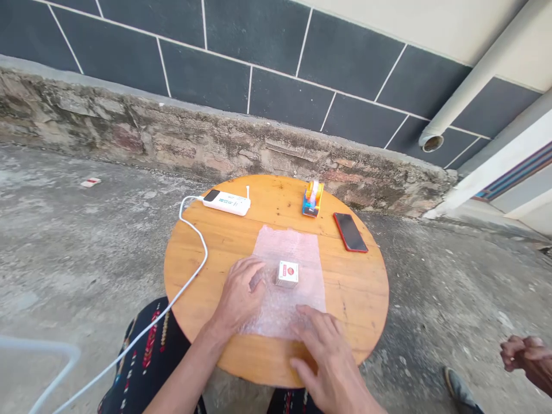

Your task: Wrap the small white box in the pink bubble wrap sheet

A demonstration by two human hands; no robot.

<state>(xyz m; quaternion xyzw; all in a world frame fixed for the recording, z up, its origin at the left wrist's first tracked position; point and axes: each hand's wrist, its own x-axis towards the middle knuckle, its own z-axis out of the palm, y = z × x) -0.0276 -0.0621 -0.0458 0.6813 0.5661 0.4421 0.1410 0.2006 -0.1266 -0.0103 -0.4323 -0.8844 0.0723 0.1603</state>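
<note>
A small white box (287,274) with red print stands on a sheet of pinkish bubble wrap (287,244), spread over the round wooden table. My left hand (241,293) rests at the sheet's left edge, fingers apart and bent toward the box without touching it. Over the near right corner of the sheet is my right hand (321,351), its fingers spread and holding nothing. Whether its fingertips press on the wrap, I cannot tell.
On the round table (194,287) lie a white device (227,202) with a white cable (202,247), a tape dispenser (312,199) and a red-edged phone (350,232). Another person's hand (526,356) and shoe (460,390) show at right. A stone-based wall (215,144) runs behind.
</note>
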